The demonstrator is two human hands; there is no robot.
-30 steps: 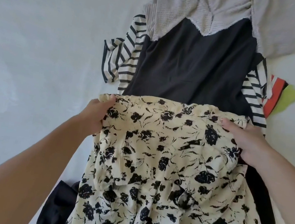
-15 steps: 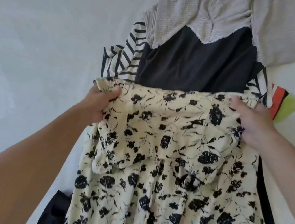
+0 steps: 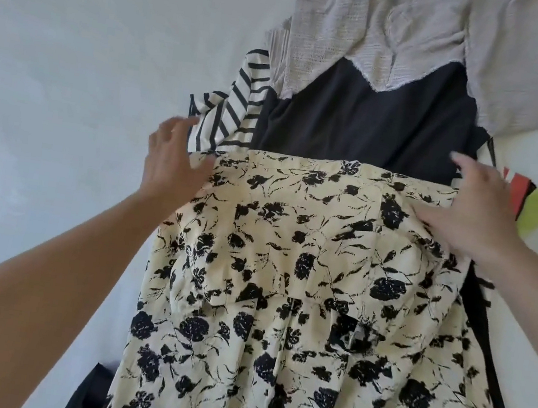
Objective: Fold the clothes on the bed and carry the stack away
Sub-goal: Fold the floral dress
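Observation:
A cream garment with black flowers (image 3: pixel 305 278) lies spread on top of the pile, its upper part folded down over itself. My left hand (image 3: pixel 174 156) rests at its upper left corner with fingers spread and flat. My right hand (image 3: pixel 477 212) lies on the upper right corner, fingers apart, thumb pressing the fabric. Under the floral piece lie a black garment (image 3: pixel 369 121), a black-and-white striped top (image 3: pixel 231 119) and a pale grey knit piece (image 3: pixel 389 23) at the far end.
All the clothes lie on a white bed sheet (image 3: pixel 69 89). A folded piece in red, black and lime green (image 3: pixel 534 203) sticks out at the right. A dark garment (image 3: pixel 89 393) shows at the bottom left, under the floral one.
Both hands carried the floral garment's top edge away from me, laid it flat on the pile and let go. Their fingers have spread open.

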